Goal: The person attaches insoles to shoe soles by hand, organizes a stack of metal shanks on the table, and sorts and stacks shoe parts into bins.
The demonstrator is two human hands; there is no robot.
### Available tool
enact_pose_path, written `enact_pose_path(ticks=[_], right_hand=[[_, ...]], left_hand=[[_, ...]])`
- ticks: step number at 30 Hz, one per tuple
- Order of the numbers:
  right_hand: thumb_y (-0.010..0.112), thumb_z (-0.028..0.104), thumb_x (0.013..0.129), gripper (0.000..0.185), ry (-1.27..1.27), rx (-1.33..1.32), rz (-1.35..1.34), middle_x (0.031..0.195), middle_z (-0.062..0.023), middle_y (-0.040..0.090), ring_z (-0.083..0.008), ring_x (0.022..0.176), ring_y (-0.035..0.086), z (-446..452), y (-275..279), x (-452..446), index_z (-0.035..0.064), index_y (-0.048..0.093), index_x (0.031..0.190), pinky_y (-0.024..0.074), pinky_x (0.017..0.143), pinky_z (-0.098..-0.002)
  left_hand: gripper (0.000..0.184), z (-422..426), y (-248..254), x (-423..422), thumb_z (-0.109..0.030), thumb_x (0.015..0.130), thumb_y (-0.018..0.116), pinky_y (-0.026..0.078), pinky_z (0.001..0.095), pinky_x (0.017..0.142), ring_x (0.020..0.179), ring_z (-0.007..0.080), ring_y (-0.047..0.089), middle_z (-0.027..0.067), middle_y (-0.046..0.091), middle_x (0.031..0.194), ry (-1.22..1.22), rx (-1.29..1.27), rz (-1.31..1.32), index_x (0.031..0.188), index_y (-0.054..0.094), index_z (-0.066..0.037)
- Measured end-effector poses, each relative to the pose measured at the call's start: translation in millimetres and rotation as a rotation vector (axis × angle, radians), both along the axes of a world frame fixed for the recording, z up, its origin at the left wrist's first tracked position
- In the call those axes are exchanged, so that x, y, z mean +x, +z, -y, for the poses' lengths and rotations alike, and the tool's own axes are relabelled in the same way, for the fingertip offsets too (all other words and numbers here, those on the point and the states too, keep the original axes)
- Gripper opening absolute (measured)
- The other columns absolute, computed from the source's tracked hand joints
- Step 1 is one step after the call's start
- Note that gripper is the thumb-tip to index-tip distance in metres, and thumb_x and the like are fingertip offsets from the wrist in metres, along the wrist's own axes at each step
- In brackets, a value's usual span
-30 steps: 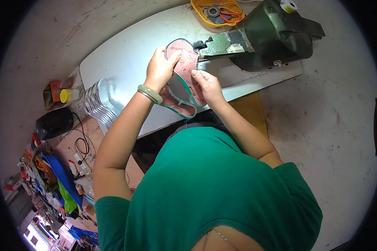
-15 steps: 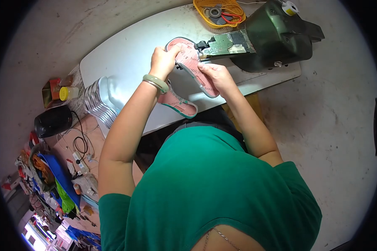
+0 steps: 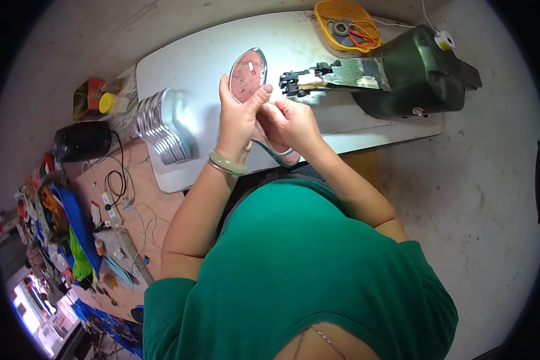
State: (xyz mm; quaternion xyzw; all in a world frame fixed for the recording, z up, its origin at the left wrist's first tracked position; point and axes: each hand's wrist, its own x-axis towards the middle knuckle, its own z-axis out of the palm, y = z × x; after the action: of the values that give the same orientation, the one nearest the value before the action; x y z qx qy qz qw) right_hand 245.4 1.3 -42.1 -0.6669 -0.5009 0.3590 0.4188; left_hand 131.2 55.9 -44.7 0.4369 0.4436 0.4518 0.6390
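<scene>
My left hand (image 3: 241,117), with a bangle on its wrist, is wrapped round the middle of a pink insole (image 3: 246,75) with a dark and silvery rim. My right hand (image 3: 293,125) pinches the same piece near its middle, its fingers close to my left thumb. Below the hands show pink lower ends with green edging (image 3: 287,158); whether one or two pieces overlap there I cannot tell. Right of the insole, apart from it, is the black clamp-like head (image 3: 300,82) of a green machine (image 3: 423,72).
A stack of silvery curved plates (image 3: 162,129) stands at the left of the white table (image 3: 207,48). A yellow basket (image 3: 348,27) with scissors and a tape roll is at the back. Left of the table are a yellow-lidded jar (image 3: 107,103), a black device (image 3: 82,141) and cables.
The insole has come away leftward from the machine head, which now shows fully. Both hands have drawn close together, and the lower piece is now largely behind them. The view has shifted slightly.
</scene>
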Motion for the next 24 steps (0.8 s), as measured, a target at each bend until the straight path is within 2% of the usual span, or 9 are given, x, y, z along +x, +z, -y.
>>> enact_pose_path(ticks=[3, 5, 8, 11, 14, 16, 18, 21, 24], right_hand=[[0.062, 0.021, 0.091, 0.019, 0.149, 0.032, 0.169, 0.066, -0.0132, 0.062, -0.0103, 0.06, 0.059, 2.0, 4.6, -20.0, 0.0033, 0.068, 0.094, 0.0473, 0.056, -0.0302], [0.062, 0.021, 0.091, 0.02, 0.185, -0.037, 0.106, 0.069, -0.0119, 0.063, -0.0107, 0.063, 0.059, 2.4, 9.1, -24.5, 0.0027, 0.068, 0.094, 0.0481, 0.058, -0.0302], [0.061, 0.023, 0.092, 0.023, 0.252, -0.18, -0.017, 0.074, -0.0092, 0.066, -0.0114, 0.067, 0.061, 3.1, 8.8, -28.8, 0.0014, 0.068, 0.095, 0.0496, 0.063, -0.0301], [0.058, 0.025, 0.095, 0.026, 0.316, -0.095, -0.712, 0.086, -0.005, 0.067, -0.0121, 0.076, 0.062, 3.7, -5.5, -28.0, -0.0003, 0.066, 0.097, 0.0503, 0.072, -0.0291], [0.055, 0.027, 0.097, 0.029, 0.265, -0.213, -0.967, 0.089, -0.0004, 0.064, -0.0085, 0.08, 0.058, 7.3, 0.4, -28.2, 0.0017, 0.066, 0.088, 0.0479, 0.071, -0.0279], [0.054, 0.029, 0.098, 0.032, 0.237, -0.269, -1.094, 0.091, 0.0019, 0.062, -0.0067, 0.082, 0.057, 6.9, 1.4, -29.6, 0.0026, 0.065, 0.083, 0.0467, 0.071, -0.0273], [0.053, 0.03, 0.098, 0.03, 0.231, -0.224, -1.121, 0.091, 0.0014, 0.062, -0.0074, 0.083, 0.057, 7.8, -3.4, -33.0, 0.0038, 0.065, 0.089, 0.0469, 0.073, -0.0264], [0.053, 0.03, 0.098, 0.029, 0.271, -0.204, -1.099, 0.094, -0.001, 0.063, -0.0102, 0.086, 0.059, 9.7, -3.0, -31.9, 0.003, 0.064, 0.097, 0.0478, 0.077, -0.0275], [0.052, 0.029, 0.099, 0.032, 0.36, -0.215, -1.028, 0.098, -0.0053, 0.064, -0.0151, 0.091, 0.061, 14.0, -1.7, -28.6, 0.0003, 0.062, 0.108, 0.0492, 0.082, -0.0307]], left_hand=[[0.073, 10.9, 8.2, -13.9, -0.014, 0.088, 0.068, 0.05, 0.0306, 0.087, 0.107, 0.0199, 0.057, 0.0209, 0.048, 0.128, 0.077, 0.045, 0.036, 0.141, 0.02, 0.004], [0.069, 14.3, 14.4, -22.6, -0.009, 0.09, 0.064, 0.05, 0.0305, 0.088, 0.107, 0.0208, 0.057, 0.0205, 0.049, 0.127, 0.115, 0.001, 0.175, 0.141, 0.02, 0.004], [0.067, 13.8, 11.1, -37.7, -0.011, 0.092, 0.061, 0.051, 0.0294, 0.086, 0.105, 0.0202, 0.058, 0.0201, 0.051, 0.124, 0.115, 0.042, 0.133, 0.142, 0.018, 0.003], [0.064, 17.9, 20.2, -45.9, -0.013, 0.095, 0.057, 0.052, 0.0288, 0.084, 0.102, 0.0194, 0.06, 0.0193, 0.054, 0.12, 0.113, 0.064, 0.135, 0.143, 0.018, 0.003], [0.061, 25.6, 39.1, -49.2, -0.016, 0.097, 0.054, 0.053, 0.0287, 0.083, 0.098, 0.0185, 0.062, 0.0181, 0.057, 0.116, 0.114, 0.064, 0.178, 0.143, 0.018, 0.003], [0.051, 28.7, 42.8, -49.0, -0.02, 0.099, 0.051, 0.053, 0.029, 0.083, 0.094, 0.0177, 0.063, 0.0159, 0.06, 0.111, 0.1, 0.104, 0.122, 0.139, 0.028, 0.003], [0.047, 30.2, 46.3, -50.7, -0.022, 0.099, 0.049, 0.053, 0.0292, 0.083, 0.092, 0.0174, 0.064, 0.0148, 0.062, 0.108, 0.091, 0.12, 0.096, 0.137, 0.033, 0.003], [0.037, 27.8, 52.7, -59.1, -0.023, 0.099, 0.049, 0.053, 0.0298, 0.082, 0.088, 0.0169, 0.066, 0.0126, 0.065, 0.105, -0.119, -0.349, 0.551, 0.125, 0.05, 0.003], [0.034, 24.8, 57.8, -70.7, -0.025, 0.099, 0.049, 0.053, 0.0298, 0.081, 0.086, 0.0171, 0.066, 0.0122, 0.066, 0.102, -0.205, -0.387, 0.505, 0.117, 0.056, 0.003]])
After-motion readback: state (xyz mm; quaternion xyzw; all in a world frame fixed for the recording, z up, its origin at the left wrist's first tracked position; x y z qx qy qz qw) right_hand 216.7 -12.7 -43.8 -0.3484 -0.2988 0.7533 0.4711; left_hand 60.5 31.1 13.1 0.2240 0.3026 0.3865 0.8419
